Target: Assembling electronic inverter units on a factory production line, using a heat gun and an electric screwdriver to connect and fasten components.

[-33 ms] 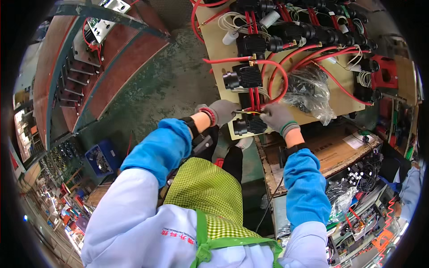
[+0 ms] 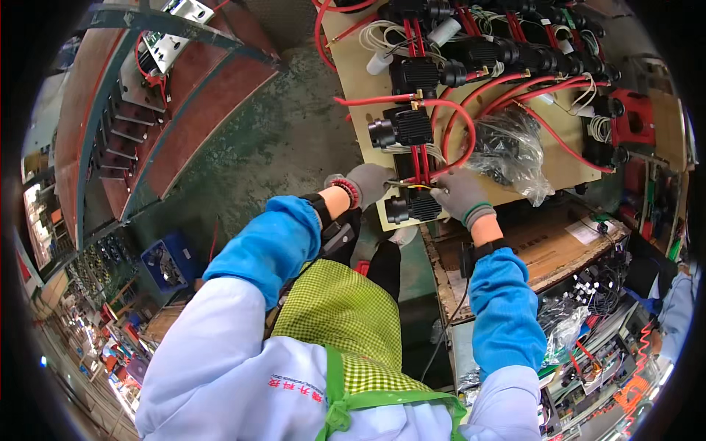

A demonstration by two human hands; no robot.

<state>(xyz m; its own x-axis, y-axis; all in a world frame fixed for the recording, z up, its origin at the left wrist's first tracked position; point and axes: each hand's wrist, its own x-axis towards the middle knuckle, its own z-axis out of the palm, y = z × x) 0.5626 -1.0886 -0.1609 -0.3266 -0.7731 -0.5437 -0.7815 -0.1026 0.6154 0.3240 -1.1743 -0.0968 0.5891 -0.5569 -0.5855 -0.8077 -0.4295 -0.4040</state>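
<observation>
Head view: both grey-gloved hands, left hand (image 2: 368,184) and right hand (image 2: 460,195), close on thin wires directly above the black ribbed connector block (image 2: 418,207), whose red cables (image 2: 419,163) run away from them.

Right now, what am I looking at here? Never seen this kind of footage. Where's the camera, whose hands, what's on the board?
The picture comes from a wide fisheye camera worn on a person's head, looking down, so straight edges bend near the rim. There is no robot: the two arms in blue sleeves rising from the lower edge are the wearer's own.

Both hands wear grey gloves. The left hand and the right hand meet at the near edge of a pale wooden board. Between them sits a black block-shaped part, with red cables running down to it. The fingers of both hands pinch thin wires just above it; exactly what each one grips is too small to tell.

Further up the board lie more black parts, looping red cables, white wires and a crumpled clear plastic bag.
</observation>
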